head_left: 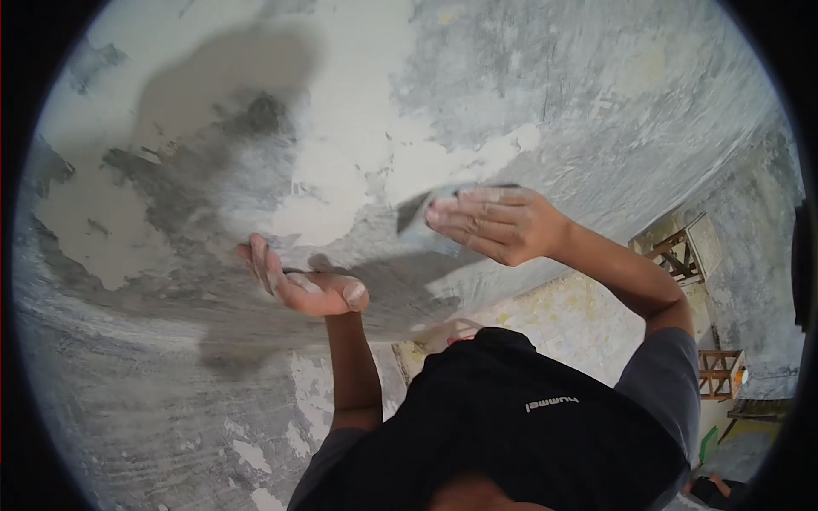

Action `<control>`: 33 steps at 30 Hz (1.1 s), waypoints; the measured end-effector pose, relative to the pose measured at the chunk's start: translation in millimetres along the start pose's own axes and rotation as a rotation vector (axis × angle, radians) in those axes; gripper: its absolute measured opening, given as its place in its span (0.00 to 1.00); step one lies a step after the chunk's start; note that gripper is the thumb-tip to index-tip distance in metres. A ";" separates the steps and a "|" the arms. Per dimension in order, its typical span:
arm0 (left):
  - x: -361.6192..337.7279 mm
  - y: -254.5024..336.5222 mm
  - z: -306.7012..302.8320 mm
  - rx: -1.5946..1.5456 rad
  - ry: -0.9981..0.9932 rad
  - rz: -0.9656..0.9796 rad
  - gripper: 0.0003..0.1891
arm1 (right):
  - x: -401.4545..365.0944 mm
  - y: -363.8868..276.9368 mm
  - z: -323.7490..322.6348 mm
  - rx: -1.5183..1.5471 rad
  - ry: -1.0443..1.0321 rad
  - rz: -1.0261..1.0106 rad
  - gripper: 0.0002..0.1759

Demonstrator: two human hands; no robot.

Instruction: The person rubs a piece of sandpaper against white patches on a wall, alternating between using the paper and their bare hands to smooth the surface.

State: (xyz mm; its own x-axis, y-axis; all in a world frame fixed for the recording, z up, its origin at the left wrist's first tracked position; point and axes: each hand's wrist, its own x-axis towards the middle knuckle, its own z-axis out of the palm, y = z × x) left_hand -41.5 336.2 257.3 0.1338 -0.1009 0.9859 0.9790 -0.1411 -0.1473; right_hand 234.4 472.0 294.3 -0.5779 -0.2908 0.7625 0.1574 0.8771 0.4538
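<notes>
My right hand (503,223), fingers closed and dusted white, grips a thin, dark, flat scraper blade (414,213) held against or close over the patchy plastered wall (341,170). Lower and to the left, my left hand (298,285) is cupped with its fingers curled up and whitened at the tips. A thin dark edge shows between its fingers and thumb; I cannot tell what that thing is. White smooth filler (336,192) covers part of the grey wall just beyond both hands.
Shadows of my arms and head fall across the wall. At the right stand a wooden frame (682,255) and a second wooden stand (720,375). A green item (708,444) and part of another person (714,490) show at the lower right. The floor (562,307) is stained yellowish.
</notes>
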 end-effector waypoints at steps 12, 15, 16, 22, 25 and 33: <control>2.2 0.2 -4.4 0.038 -0.066 -0.006 0.42 | -8.4 26.8 -29.5 -0.130 0.145 0.265 0.20; 4.8 5.4 -1.1 0.044 -0.052 -0.047 0.43 | -11.6 -11.7 -1.3 -0.089 0.098 0.223 0.20; 3.4 5.8 -4.7 0.048 -0.065 -0.045 0.43 | -17.1 -23.7 6.7 -0.004 0.011 0.127 0.20; -2.4 0.2 -10.5 0.063 -0.155 -0.050 0.40 | -33.4 3.6 3.4 -0.154 0.119 0.309 0.20; -3.1 1.0 -8.8 0.052 -0.147 -0.044 0.38 | -12.2 -36.8 39.4 -0.205 0.440 0.633 0.21; -3.3 2.3 -9.1 0.041 -0.149 -0.058 0.36 | -17.8 -30.4 28.4 -0.250 0.385 0.597 0.18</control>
State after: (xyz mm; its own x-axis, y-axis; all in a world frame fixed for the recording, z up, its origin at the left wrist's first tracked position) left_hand -41.1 327.3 253.0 0.0956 0.0539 0.9940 0.9908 -0.1014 -0.0897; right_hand 217.2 461.3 253.9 -0.0236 0.0537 0.9983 0.5596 0.8282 -0.0313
